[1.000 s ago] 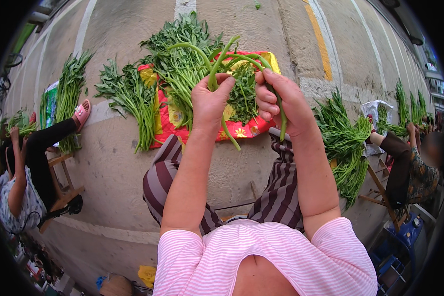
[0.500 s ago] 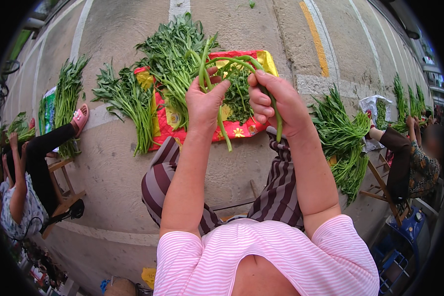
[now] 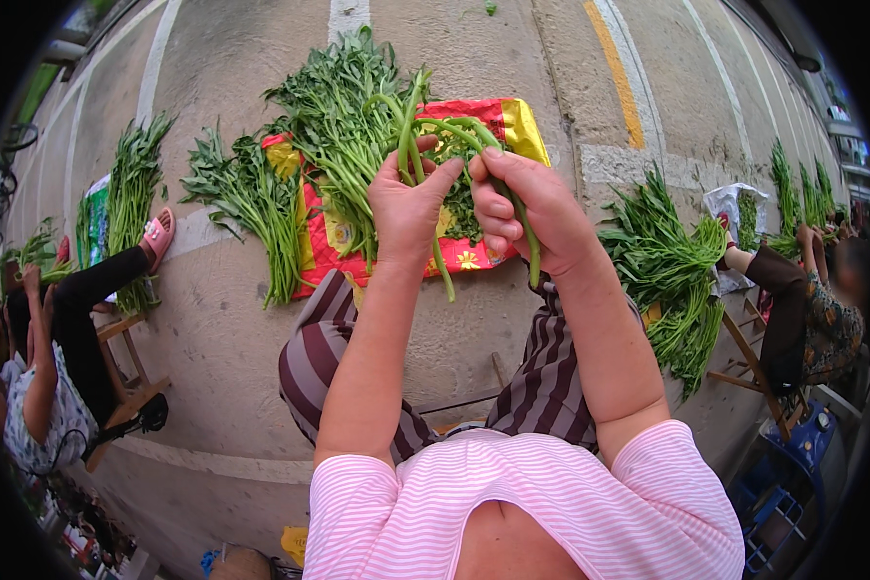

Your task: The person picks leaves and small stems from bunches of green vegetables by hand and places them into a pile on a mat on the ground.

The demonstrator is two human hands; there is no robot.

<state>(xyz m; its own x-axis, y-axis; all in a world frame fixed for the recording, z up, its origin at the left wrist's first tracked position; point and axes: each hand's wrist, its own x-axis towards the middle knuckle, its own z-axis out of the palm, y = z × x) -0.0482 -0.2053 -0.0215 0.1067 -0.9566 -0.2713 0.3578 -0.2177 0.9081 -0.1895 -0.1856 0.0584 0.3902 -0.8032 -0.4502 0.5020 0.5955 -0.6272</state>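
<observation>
My left hand (image 3: 408,205) is closed around several green vegetable stems (image 3: 440,261), whose bare ends stick up above the thumb and hang below the palm. My right hand (image 3: 530,205) pinches a thick green stem (image 3: 528,242) between thumb and fingers. That stem arches over toward the left hand, and its lower end hangs beneath my right fingers. Below and beyond both hands lies a red and yellow plastic sheet (image 3: 341,265). A large pile of long-stemmed leafy greens (image 3: 343,126) rests on its left part. Shorter leafy pieces (image 3: 461,193) lie behind my hands, partly hidden by them.
Another bunch of greens (image 3: 251,208) lies beside the sheet's left edge. To the right, a big heap of greens (image 3: 662,261) covers the concrete. People sit on low wooden chairs at the left (image 3: 126,387) and right (image 3: 744,358), with greens near them.
My right hand has moved left and slightly down, closer to my left hand. The arch of stem between them is shorter and tighter. My left hand has barely shifted.
</observation>
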